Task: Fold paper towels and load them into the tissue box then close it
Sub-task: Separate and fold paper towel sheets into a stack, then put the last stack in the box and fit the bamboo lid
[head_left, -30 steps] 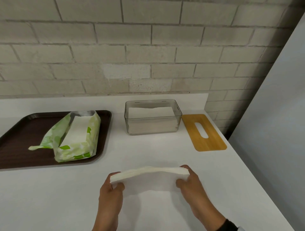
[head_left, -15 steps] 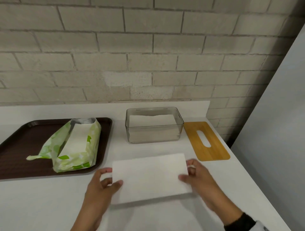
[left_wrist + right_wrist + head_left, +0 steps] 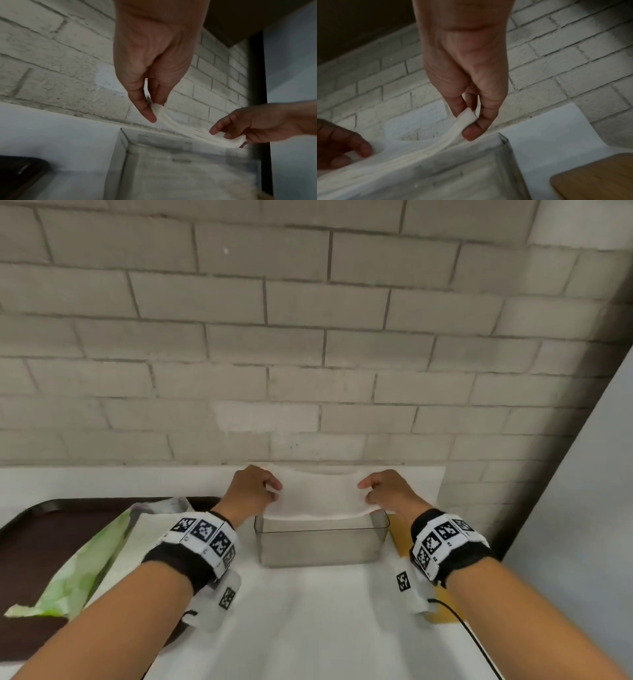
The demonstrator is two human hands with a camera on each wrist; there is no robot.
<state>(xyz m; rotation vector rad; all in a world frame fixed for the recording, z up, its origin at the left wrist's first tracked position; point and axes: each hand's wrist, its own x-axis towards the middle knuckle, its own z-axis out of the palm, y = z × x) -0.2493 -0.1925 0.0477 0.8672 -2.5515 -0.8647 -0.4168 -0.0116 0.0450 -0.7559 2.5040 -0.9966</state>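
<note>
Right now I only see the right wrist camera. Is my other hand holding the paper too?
Observer: Yes. The left wrist view shows the left hand pinching its end of the folded paper towels between thumb and fingers.
Operator: Are they over the box?
Observer: In the head view they are held across the open top of the tissue box, near its rim.
Operator: Where are more towels?
Observer: An opened green pack lies on a brown tray, left of the box.
</note>
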